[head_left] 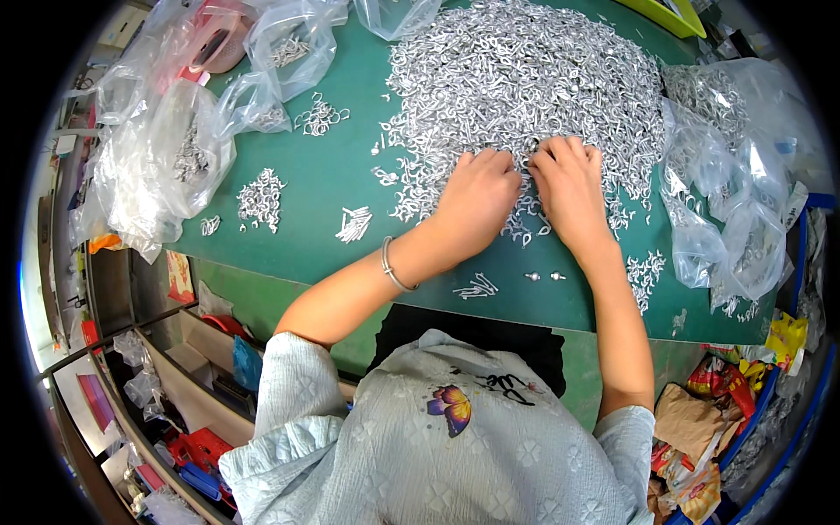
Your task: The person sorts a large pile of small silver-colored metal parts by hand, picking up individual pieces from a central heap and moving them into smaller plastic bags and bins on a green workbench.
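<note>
The heap of metal pieces (525,83) in front of you spreads over the far middle of the green table (324,249): silvery, shiny, small and curled, many with a hook or loop shape, tangled together. Your left hand (479,197) and right hand (567,185) sit side by side at its near edge, fingers curled in narrow; your knuckles block the fingertips, so you can't really tell whether either grips a piece. To your left lie a pile of rings (321,116), a pile of small pieces (261,199) and some straight pins (354,224). Clear bags (162,166) crowd that side, and a clear bag (698,241) hems the heap on your right.
</note>
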{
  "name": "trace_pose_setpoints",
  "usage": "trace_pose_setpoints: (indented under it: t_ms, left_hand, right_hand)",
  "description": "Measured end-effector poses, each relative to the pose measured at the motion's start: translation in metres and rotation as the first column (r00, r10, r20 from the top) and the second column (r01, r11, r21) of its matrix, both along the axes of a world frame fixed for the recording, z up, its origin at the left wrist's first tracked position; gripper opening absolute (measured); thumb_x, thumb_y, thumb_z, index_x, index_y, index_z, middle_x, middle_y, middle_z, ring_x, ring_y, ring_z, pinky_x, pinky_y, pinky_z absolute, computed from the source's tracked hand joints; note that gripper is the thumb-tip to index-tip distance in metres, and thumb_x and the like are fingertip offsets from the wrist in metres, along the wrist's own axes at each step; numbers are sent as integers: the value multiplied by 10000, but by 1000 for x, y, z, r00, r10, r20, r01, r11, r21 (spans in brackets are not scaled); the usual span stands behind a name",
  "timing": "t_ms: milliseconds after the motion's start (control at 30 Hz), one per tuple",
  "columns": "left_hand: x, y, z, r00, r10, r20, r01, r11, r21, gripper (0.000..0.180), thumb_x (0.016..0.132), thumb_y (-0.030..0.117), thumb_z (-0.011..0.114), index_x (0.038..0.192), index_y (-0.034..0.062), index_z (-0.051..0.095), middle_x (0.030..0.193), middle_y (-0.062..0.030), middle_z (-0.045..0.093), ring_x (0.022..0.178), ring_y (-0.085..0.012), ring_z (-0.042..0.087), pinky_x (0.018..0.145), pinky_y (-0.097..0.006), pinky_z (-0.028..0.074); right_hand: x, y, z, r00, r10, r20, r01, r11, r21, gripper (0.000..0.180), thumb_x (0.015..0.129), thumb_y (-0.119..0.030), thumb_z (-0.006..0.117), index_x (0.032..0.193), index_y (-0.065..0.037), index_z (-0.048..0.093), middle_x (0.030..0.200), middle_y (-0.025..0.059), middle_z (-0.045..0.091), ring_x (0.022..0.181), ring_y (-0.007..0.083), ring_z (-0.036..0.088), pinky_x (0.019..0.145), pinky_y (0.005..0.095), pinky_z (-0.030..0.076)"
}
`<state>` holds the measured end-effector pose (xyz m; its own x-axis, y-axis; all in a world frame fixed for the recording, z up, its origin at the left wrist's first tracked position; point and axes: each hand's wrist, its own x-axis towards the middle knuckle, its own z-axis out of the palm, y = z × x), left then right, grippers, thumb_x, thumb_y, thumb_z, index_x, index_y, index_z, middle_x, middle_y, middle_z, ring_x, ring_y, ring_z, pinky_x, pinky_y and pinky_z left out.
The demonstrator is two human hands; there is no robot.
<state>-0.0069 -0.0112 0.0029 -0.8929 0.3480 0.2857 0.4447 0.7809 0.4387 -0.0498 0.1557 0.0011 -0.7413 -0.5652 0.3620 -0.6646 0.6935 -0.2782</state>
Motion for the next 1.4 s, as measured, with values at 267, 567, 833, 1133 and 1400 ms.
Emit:
trace_pose_setpoints:
  t_ms: [267,567,833,1133,1400]
  left_hand:
    - [18,5,14,972,44,230,-142,890,433,122,828,-4,637,949,-13,650,822,-141,641,671,-294,624,612,-362,491]
    - [56,27,-1,894,-246,374,42,878,476,151,819,-14,617,968,-15,643,834,-166,647,733,-334,639,657,-392,505]
    - [70,28,9,915,-220,339,116,946,301,197,830,-12,593,1020,13,638,974,-123,594,861,-305,607,716,-391,493]
    - [48,1,20,1000,-13,1,13,987,162,296,799,15,630,1093,34,601,1095,-113,564,965,-328,539,827,-414,456]
    - [57,-24,6,993,-89,78,88,996,24,318,770,-28,588,1081,34,615,1119,-99,563,1022,-277,528,798,-382,410]
  right_hand:
    - [3,1,6,998,-51,-29,51,999,18,38,801,-66,615,832,-49,602,919,69,558,944,236,513,886,417,355]
    - [58,56,43,695,23,719,206,951,-230,65,780,5,667,835,7,634,773,90,621,786,261,542,791,352,407]
    - [89,65,34,904,-77,420,89,996,-9,93,742,-43,706,801,-20,637,766,90,562,776,272,538,715,387,383]
    - [58,29,32,898,-86,431,171,972,-163,172,779,-33,669,948,-17,640,960,96,611,965,286,564,865,384,402]
    - [38,31,22,988,-14,156,22,999,-48,229,751,-12,678,976,-30,641,1076,68,597,1040,264,540,896,376,383]
